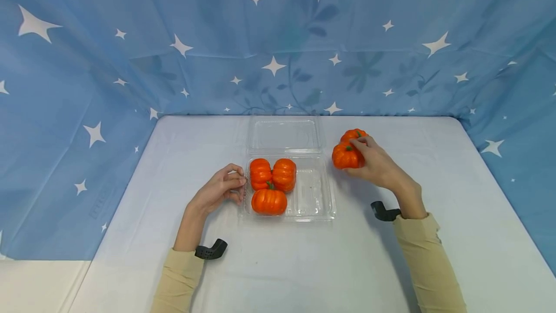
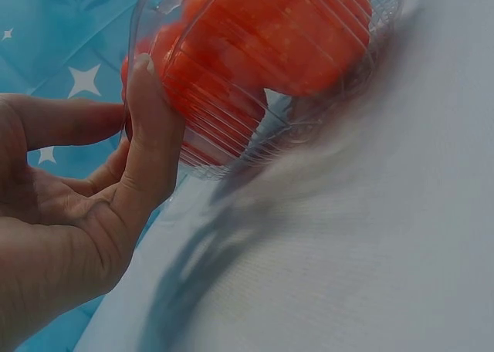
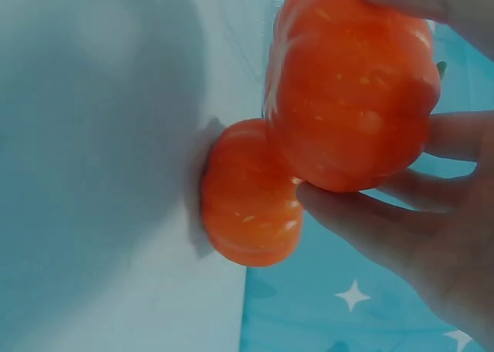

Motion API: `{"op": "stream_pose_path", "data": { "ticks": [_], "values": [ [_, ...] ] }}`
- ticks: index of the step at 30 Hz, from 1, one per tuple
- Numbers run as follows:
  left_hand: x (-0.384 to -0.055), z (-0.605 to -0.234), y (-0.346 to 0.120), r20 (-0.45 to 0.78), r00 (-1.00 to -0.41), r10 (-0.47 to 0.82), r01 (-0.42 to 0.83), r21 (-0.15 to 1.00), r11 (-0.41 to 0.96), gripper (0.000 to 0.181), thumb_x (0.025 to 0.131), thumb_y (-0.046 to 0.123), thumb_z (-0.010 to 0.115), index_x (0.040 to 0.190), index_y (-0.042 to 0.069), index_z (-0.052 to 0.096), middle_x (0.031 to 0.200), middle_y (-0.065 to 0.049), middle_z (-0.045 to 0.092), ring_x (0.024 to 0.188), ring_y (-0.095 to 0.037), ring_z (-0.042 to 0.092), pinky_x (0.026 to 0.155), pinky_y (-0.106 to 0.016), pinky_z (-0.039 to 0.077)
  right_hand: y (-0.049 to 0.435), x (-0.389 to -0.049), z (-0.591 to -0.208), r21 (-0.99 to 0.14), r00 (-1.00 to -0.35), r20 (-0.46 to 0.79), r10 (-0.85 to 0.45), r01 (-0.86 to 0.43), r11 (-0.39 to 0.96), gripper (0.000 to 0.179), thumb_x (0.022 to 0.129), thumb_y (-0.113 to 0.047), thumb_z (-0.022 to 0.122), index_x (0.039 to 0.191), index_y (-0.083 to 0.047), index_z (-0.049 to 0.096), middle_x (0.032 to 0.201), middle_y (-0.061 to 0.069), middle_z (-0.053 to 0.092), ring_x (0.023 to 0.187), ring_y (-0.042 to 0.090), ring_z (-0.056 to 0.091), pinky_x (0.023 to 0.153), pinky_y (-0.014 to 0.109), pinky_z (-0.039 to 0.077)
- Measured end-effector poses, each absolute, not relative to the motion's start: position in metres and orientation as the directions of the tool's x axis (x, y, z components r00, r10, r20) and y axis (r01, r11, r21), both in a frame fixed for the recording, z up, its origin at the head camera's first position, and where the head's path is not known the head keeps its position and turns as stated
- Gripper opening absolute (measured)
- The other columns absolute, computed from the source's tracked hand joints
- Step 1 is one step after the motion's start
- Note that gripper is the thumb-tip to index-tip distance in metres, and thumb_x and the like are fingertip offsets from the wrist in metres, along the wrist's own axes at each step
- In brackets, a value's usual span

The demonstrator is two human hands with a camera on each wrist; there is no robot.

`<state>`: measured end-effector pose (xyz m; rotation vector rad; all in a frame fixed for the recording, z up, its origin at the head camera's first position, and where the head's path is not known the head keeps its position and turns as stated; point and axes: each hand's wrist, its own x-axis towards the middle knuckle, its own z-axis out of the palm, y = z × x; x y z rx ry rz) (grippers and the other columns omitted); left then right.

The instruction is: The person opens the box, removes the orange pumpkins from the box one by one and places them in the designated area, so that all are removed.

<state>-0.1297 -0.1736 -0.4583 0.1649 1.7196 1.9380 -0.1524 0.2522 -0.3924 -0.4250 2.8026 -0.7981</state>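
A clear plastic clamshell box lies with its lid folded back. Three small orange pumpkins sit in its left part: one at back left, one beside it, one in front. My left hand pinches the box's left rim, thumb on one side and fingers on the other in the left wrist view. To the right of the box, my right hand grips an orange pumpkin between thumb and fingers. Another pumpkin sits on the table just behind it.
The white table ends at a blue star-patterned curtain behind and at both sides. Black wrist devices hang at the left wrist and right wrist.
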Motion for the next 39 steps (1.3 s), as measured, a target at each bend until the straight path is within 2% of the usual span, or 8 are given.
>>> {"op": "stream_pose_path", "data": {
  "ticks": [6, 16, 27, 39],
  "values": [
    [-0.130, -0.459, -0.174, -0.256, -0.849, 0.462, -0.307, 0.951, -0.038, 0.018, 0.103, 0.004, 0.054, 0.116, 0.002, 0.042, 0.080, -0.004, 0.062, 0.058, -0.019, 0.062, 0.056, -0.030, 0.058, 0.251, -0.156, -0.399, -0.510, -0.937, -0.116, -0.329, -0.228, 0.829, 0.079, 0.089, -0.024, 0.078, 0.150, 0.010, 0.041, 0.152, 0.032, 0.038, 0.139, 0.053, 0.035, 0.111, 0.068, 0.039],
    [-0.131, -0.460, -0.174, -0.266, -0.847, 0.460, -0.315, 0.949, -0.032, 0.018, 0.103, 0.004, 0.054, 0.116, 0.002, 0.041, 0.080, -0.005, 0.061, 0.060, -0.019, 0.062, 0.056, -0.031, 0.059, 0.245, -0.158, -0.413, -0.466, -0.941, -0.129, -0.313, -0.221, 0.857, 0.080, 0.086, -0.020, 0.081, 0.151, 0.005, 0.042, 0.156, 0.031, 0.034, 0.143, 0.052, 0.031, 0.108, 0.071, 0.040],
    [-0.130, -0.461, -0.174, -0.269, -0.847, 0.458, -0.320, 0.947, -0.035, 0.018, 0.103, 0.004, 0.054, 0.115, 0.003, 0.042, 0.079, -0.005, 0.059, 0.061, -0.018, 0.061, 0.057, -0.032, 0.060, 0.238, -0.162, -0.430, -0.392, -0.951, -0.023, -0.308, -0.275, 0.878, 0.078, 0.083, -0.013, 0.083, 0.149, 0.005, 0.045, 0.151, 0.026, 0.043, 0.136, 0.052, 0.038, 0.101, 0.072, 0.046],
    [-0.131, -0.462, -0.174, -0.269, -0.843, 0.465, -0.319, 0.947, -0.030, 0.018, 0.103, 0.004, 0.054, 0.116, 0.002, 0.041, 0.081, -0.004, 0.059, 0.062, -0.018, 0.062, 0.057, -0.031, 0.059, 0.234, -0.164, -0.435, -0.381, -0.952, -0.017, -0.305, -0.276, 0.882, 0.079, 0.085, -0.009, 0.083, 0.151, 0.003, 0.040, 0.156, 0.027, 0.039, 0.138, 0.054, 0.036, 0.104, 0.072, 0.044]
  ]
}}
